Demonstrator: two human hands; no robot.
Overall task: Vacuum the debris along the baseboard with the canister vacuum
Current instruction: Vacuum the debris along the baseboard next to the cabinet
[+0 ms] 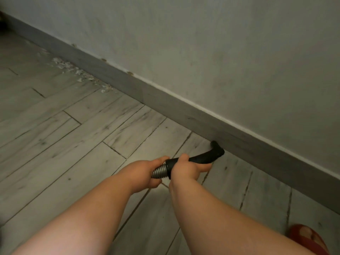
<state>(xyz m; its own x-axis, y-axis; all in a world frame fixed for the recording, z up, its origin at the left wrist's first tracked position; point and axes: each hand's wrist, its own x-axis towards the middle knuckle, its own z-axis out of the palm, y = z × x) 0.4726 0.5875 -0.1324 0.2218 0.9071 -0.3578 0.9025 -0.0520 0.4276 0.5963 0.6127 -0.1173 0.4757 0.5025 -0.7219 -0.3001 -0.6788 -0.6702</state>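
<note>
**A:** Where is the vacuum's working end?

**B:** The black nozzle (206, 155) has its tip down at the foot of the baseboard (165, 105), touching it or just shy of it; the angle does not settle which. The right grip (185, 169) is wrapped round the nozzle's rear. The left grip (145, 172) is curled round the ribbed metal hose (160, 172) just behind it. The canister itself is out of view.

**A:** And the debris?

**B:** The pale debris (73, 69) lies well apart from the tip, far along the same baseboard towards the upper left. Most of the run looks undone.

**A:** What might go wrong?

**B:** Dragging the hard tip along the trim could scuff it. If the unseen canister lags, the hose could pull taut and jerk the tip off line. Light flakes may scatter if the tip ploughs in fast. Small brown specks (104, 60) sit on the baseboard's top edge, and a floor-level pass would miss them.

**A:** The room?

**B:** The floor (73, 135) is pale, wood-look, in angled planks with dark seams that may trap crumbs. There is a plain grey wall (220, 52), dim light, and a red slipper (307, 238) at the lower right.
</note>
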